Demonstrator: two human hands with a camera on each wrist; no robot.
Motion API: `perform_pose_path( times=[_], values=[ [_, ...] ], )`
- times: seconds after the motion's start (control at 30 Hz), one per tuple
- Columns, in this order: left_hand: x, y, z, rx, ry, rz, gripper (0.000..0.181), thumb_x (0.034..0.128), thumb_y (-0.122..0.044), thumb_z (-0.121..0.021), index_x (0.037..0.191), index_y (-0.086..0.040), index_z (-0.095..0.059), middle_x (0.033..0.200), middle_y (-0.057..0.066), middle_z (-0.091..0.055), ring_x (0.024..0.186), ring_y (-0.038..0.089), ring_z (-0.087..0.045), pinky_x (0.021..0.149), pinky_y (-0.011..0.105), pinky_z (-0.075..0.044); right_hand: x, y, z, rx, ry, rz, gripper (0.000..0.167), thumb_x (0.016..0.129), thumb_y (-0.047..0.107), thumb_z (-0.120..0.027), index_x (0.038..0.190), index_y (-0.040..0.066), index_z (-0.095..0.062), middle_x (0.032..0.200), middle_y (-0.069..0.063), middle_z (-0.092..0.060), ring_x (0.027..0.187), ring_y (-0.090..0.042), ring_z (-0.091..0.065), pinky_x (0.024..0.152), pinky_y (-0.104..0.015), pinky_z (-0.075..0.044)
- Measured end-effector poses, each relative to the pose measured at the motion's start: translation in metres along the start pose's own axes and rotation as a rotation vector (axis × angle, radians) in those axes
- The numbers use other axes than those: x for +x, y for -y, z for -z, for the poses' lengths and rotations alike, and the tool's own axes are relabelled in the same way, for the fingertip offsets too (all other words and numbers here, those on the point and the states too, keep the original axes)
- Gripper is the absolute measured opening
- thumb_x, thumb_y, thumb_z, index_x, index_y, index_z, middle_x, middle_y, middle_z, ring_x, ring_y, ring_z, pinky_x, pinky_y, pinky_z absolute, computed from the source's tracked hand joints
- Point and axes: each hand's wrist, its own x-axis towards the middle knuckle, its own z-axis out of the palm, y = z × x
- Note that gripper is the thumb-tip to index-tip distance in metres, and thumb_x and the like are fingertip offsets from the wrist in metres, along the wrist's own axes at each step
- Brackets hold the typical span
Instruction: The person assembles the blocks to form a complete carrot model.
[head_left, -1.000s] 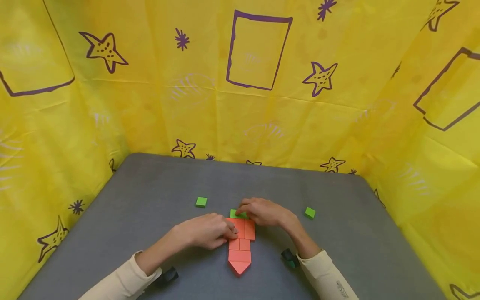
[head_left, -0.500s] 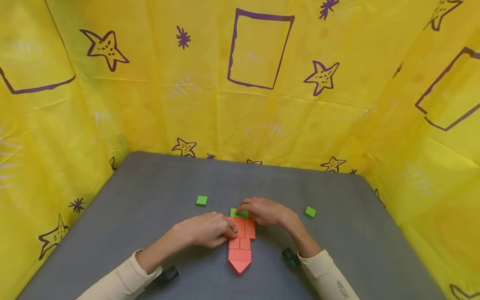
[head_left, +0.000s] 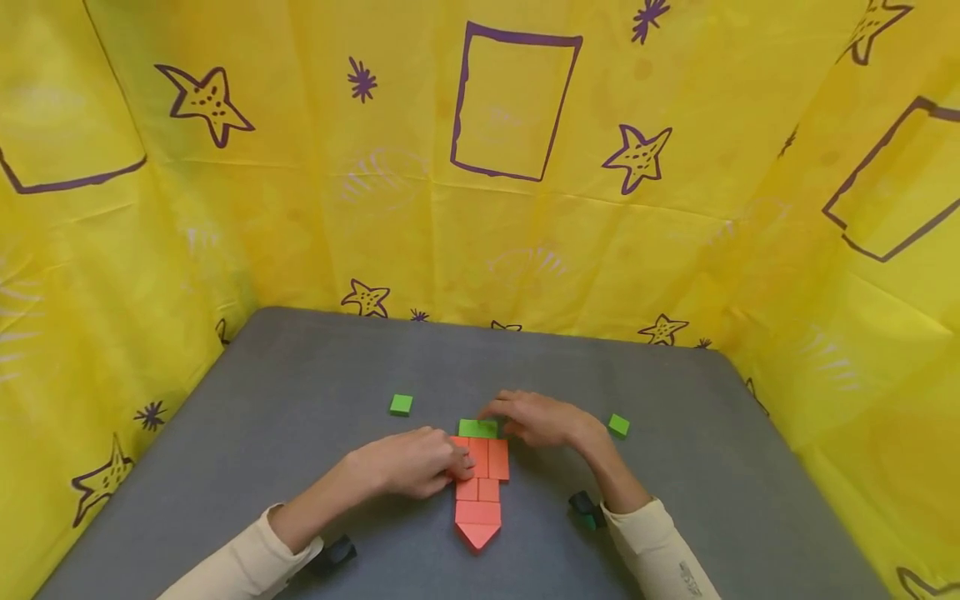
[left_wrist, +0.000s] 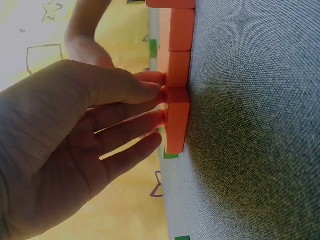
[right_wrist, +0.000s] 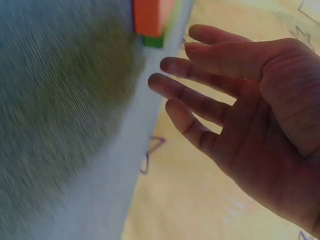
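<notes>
On the grey table, coral-red blocks lie flat against one another: upright rectangles (head_left: 498, 460), two small blocks (head_left: 488, 490) nearer me, a wide rectangle (head_left: 477, 512) and a triangular block (head_left: 477, 533) pointing towards me. A green block (head_left: 477, 428) lies along their far end. My left hand (head_left: 411, 461) rests its fingertips on the left red blocks, partly hiding them; the left wrist view shows its fingers (left_wrist: 131, 131) fairly straight against a red block (left_wrist: 178, 120). Just right of the green block hovers my right hand (head_left: 536, 418), its fingers (right_wrist: 192, 100) loose and spread, holding nothing.
One small green block (head_left: 401, 405) lies to the left and another small green block (head_left: 618, 425) to the right. Black wrist devices (head_left: 341, 552) sit under both forearms. A yellow patterned cloth (head_left: 517, 242) walls the table's back and sides.
My right hand has lifted off the green block and shifted slightly right, uncovering it. The left hand stays on the red blocks. The blocks lie as before.
</notes>
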Motion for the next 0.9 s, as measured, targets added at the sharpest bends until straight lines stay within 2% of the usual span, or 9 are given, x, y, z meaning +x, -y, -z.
perform_pose_path(
  times=[0.17, 0.27, 0.4, 0.53, 0.63, 0.7, 0.83, 0.9],
  values=[
    [-0.001, 0.0, 0.002, -0.01, 0.02, 0.037, 0.032, 0.096, 0.0, -0.067, 0.122, -0.015, -0.08, 0.127, -0.001, -0.076, 0.125, 0.009, -0.068, 0.105, 0.03, -0.056, -0.015, -0.012, 0.021, 0.045, 0.011, -0.055, 0.041, 0.103, -0.001, -0.059, 0.143, 0.007, -0.06, 0.14, -0.014, -0.062, 0.13, -0.033, -0.059, 0.109, -0.051, -0.051],
    [-0.001, 0.0, 0.0, -0.026, 0.025, 0.056, 0.034, 0.0957, 0.0, -0.067, 0.123, -0.017, -0.079, 0.128, -0.002, -0.075, 0.126, 0.007, -0.067, 0.106, 0.031, -0.055, -0.026, -0.024, 0.033, 0.085, 0.015, -0.103, 0.042, 0.103, 0.0, -0.058, 0.145, 0.003, -0.057, 0.144, -0.018, -0.06, 0.134, -0.038, -0.058, 0.11, -0.054, -0.05],
    [-0.002, 0.0, -0.002, -0.027, 0.029, 0.075, 0.036, 0.0959, 0.0, -0.066, 0.125, -0.018, -0.078, 0.129, -0.004, -0.075, 0.128, 0.007, -0.066, 0.108, 0.032, -0.055, -0.044, -0.042, 0.049, 0.143, 0.006, -0.164, 0.043, 0.102, -0.003, -0.06, 0.144, 0.001, -0.056, 0.144, -0.023, -0.059, 0.133, -0.044, -0.058, 0.107, -0.056, -0.053],
    [-0.002, -0.003, -0.001, -0.019, 0.037, 0.096, 0.038, 0.0953, 0.001, -0.064, 0.126, -0.018, -0.078, 0.129, -0.003, -0.075, 0.129, 0.009, -0.066, 0.099, 0.025, -0.058, -0.063, -0.059, 0.061, 0.15, 0.0, -0.218, 0.041, 0.099, -0.006, -0.061, 0.14, -0.001, -0.059, 0.14, -0.026, -0.062, 0.128, -0.047, -0.06, 0.104, -0.057, -0.054],
    [-0.001, -0.003, -0.002, -0.014, 0.035, 0.099, 0.039, 0.0949, 0.001, -0.063, 0.126, -0.018, -0.077, 0.129, -0.004, -0.075, 0.129, 0.009, -0.066, 0.092, 0.02, -0.057, -0.077, -0.07, 0.062, 0.123, 0.045, -0.337, 0.04, 0.098, -0.008, -0.06, 0.136, 0.003, -0.062, 0.135, -0.024, -0.064, 0.12, -0.041, -0.064, 0.1, -0.056, -0.055],
    [-0.001, -0.002, -0.002, -0.01, 0.032, 0.096, 0.039, 0.0951, 0.001, -0.063, 0.126, -0.018, -0.078, 0.129, -0.004, -0.074, 0.129, 0.008, -0.066, 0.096, 0.022, -0.058, -0.084, -0.074, 0.059, 0.127, 0.098, -0.453, 0.042, 0.093, -0.007, -0.065, 0.132, 0.007, -0.064, 0.131, -0.02, -0.066, 0.11, -0.034, -0.066, 0.094, -0.052, -0.056],
    [-0.001, -0.001, -0.002, -0.004, 0.02, 0.082, 0.039, 0.0952, 0.002, -0.063, 0.125, -0.018, -0.078, 0.128, -0.003, -0.074, 0.128, 0.009, -0.067, 0.098, 0.025, -0.058, -0.093, -0.081, 0.051, 0.234, 0.185, -0.64, 0.042, 0.082, -0.009, -0.075, 0.119, 0.008, -0.064, 0.106, -0.013, -0.064, 0.082, -0.022, -0.06, 0.076, -0.04, -0.054],
    [-0.001, 0.0, -0.001, -0.013, 0.023, 0.085, 0.039, 0.0954, 0.002, -0.063, 0.126, -0.017, -0.077, 0.129, -0.003, -0.074, 0.128, 0.01, -0.067, 0.087, 0.018, -0.058, -0.094, -0.083, 0.046, 0.304, 0.186, -0.699, 0.038, 0.08, -0.01, -0.072, 0.112, 0.007, -0.063, 0.097, -0.009, -0.059, 0.074, -0.019, -0.056, 0.069, -0.034, -0.049]
  ],
)
